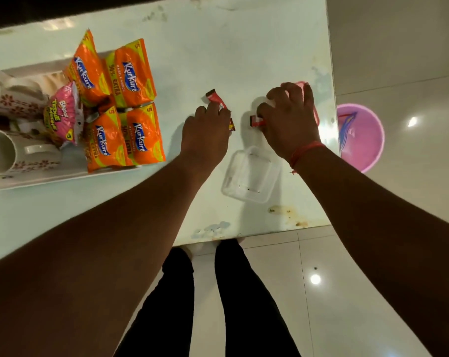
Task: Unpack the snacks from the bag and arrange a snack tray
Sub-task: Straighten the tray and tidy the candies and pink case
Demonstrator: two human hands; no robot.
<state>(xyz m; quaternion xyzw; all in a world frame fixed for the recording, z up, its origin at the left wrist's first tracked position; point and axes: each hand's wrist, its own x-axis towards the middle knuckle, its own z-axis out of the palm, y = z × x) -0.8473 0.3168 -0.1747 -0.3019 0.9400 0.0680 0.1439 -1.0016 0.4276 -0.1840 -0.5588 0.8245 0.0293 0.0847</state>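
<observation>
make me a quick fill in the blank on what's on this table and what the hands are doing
1. The white tray holds ____ orange Kurkure packets.
2. The clear plastic container lies nearest the ____ hand.
3. The pink Bingo packet lies between the Kurkure packets and the ____.
4. The bucket on the floor is ____.

Missing words: four; right; mugs; pink

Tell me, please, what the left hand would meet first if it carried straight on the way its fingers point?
Probably the red wrapper: the left hand points up and slightly right across the table, its fingertips already at that wrapper's near end. Beyond looks bare, though depth is unclear.
</observation>
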